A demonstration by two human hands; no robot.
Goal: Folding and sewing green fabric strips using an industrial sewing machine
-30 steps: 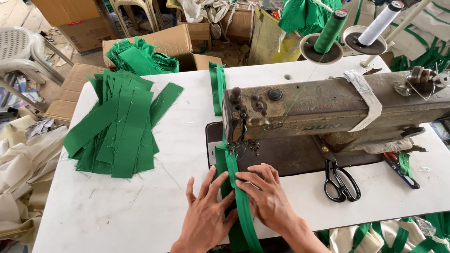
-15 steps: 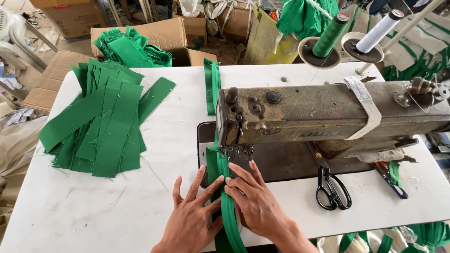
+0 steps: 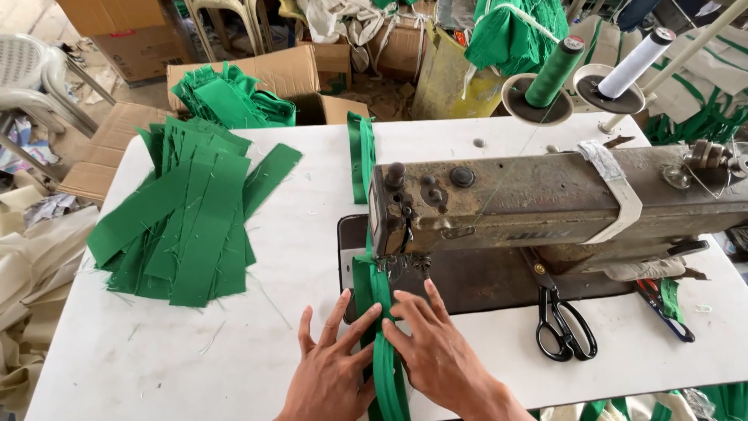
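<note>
You have a green strip on a white surface, plain green fabric pieces at left, black-handled scissors, and green and white thread cones far right.

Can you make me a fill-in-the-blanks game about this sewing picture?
1. Both hands, the left hand and the right hand, press flat on a folded strip coloured ____.
2. The black scissors lie to the ____ of the hands.
3. The pile of cut strips lies on the white ____.
4. Behind the sewing machine, the green spool stands beside a ____ spool.

Missing words: green; right; table; white
</note>
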